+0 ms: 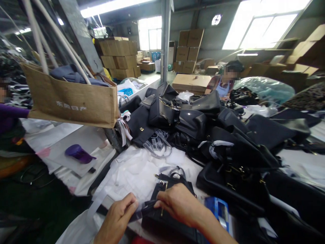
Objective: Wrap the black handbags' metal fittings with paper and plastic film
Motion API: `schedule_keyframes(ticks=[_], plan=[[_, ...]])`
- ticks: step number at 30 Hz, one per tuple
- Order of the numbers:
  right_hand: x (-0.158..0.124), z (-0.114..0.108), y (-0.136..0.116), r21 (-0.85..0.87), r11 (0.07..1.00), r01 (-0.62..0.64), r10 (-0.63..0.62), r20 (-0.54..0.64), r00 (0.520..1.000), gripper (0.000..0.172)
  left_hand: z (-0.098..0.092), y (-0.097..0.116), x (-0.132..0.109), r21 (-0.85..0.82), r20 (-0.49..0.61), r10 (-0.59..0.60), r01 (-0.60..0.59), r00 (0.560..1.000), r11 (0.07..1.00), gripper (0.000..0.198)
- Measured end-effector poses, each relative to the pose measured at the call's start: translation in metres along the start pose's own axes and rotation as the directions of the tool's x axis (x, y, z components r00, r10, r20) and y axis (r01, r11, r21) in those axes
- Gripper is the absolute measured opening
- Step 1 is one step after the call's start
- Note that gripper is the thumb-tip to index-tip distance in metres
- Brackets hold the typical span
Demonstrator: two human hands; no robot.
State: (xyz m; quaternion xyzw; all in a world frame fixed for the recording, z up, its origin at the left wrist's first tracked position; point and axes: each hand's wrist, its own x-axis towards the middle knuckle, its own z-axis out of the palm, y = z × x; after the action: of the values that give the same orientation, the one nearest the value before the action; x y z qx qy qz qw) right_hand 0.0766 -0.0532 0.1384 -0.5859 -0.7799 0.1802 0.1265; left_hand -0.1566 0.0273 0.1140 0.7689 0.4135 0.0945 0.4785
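In front of me a small black handbag (162, 223) with gold-coloured hardware lies on the cluttered table. A dark strap (147, 205), partly covered by what looks like clear film, runs between my two hands across the bag. My left hand (118, 217) is closed in a pinch on the strap's left end, beside the bag. Over the bag, my right hand (179, 203) pinches the strap with thumb and fingers. The hand hides part of the gold-coloured fittings.
White wrapping sheets (134, 169) cover the table behind my hands. A heap of black bags (190, 122) fills the back and right. A blue packet (218, 210) lies by my right wrist. A brown tote (71, 98) hangs at left. Two people are partly visible beyond.
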Motion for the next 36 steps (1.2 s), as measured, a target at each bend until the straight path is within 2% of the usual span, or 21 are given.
schedule_keyframes(ticks=[5, 7, 10, 14, 18, 20, 23, 26, 31, 34, 36], plan=[[0.013, 0.029, -0.010, -0.083, 0.996, 0.042, -0.036, 0.073, 0.997, 0.036, 0.027, -0.003, 0.008, -0.047, 0.079, 0.028, -0.025, 0.997, 0.999, 0.035], [0.013, 0.037, -0.006, -0.035, 0.999, 0.036, -0.033, 0.087, 0.996, 0.041, 0.031, -0.009, 0.010, -0.082, 0.076, 0.005, 0.002, 0.997, 0.997, 0.035], [0.002, 0.038, 0.009, 0.112, 0.993, 0.035, -0.044, 0.076, 0.996, 0.050, 0.027, -0.021, 0.011, -0.095, 0.042, -0.048, 0.052, 0.998, 0.994, 0.034], [-0.005, 0.037, 0.023, 0.186, 0.982, 0.030, -0.046, 0.086, 0.995, 0.021, 0.022, -0.026, 0.014, -0.068, 0.030, -0.087, 0.088, 0.996, 0.994, 0.033], [0.006, 0.046, 0.013, 0.157, 0.986, 0.055, -0.074, 0.116, 0.990, 0.014, 0.034, -0.020, 0.022, -0.033, 0.073, -0.027, 0.030, 0.997, 0.999, 0.031], [0.007, 0.050, 0.013, 0.135, 0.990, 0.041, -0.057, 0.114, 0.992, 0.018, 0.037, -0.019, 0.025, -0.020, 0.088, -0.006, 0.008, 0.996, 1.000, 0.031], [0.001, 0.050, 0.026, 0.132, 0.991, -0.006, -0.007, 0.092, 0.996, 0.029, 0.037, -0.023, 0.028, 0.013, 0.062, -0.018, 0.017, 0.998, 1.000, 0.032], [-0.003, 0.054, 0.039, 0.102, 0.994, -0.040, 0.029, 0.107, 0.994, 0.026, 0.039, -0.026, 0.031, 0.047, 0.030, -0.042, 0.041, 0.999, 0.998, 0.032], [0.006, 0.069, 0.034, 0.063, 0.998, 0.016, -0.022, 0.090, 0.996, 0.022, 0.054, -0.022, 0.038, 0.075, 0.097, -0.014, 0.007, 0.995, 0.997, 0.029], [0.004, 0.071, 0.041, 0.117, 0.993, -0.006, -0.001, 0.056, 0.998, 0.031, 0.052, -0.025, 0.041, 0.107, 0.094, -0.048, 0.038, 0.994, 0.994, 0.030], [0.002, 0.073, 0.050, 0.116, 0.992, -0.038, 0.031, 0.063, 0.997, 0.031, 0.050, -0.028, 0.044, 0.123, 0.075, -0.078, 0.069, 0.994, 0.990, 0.031]])
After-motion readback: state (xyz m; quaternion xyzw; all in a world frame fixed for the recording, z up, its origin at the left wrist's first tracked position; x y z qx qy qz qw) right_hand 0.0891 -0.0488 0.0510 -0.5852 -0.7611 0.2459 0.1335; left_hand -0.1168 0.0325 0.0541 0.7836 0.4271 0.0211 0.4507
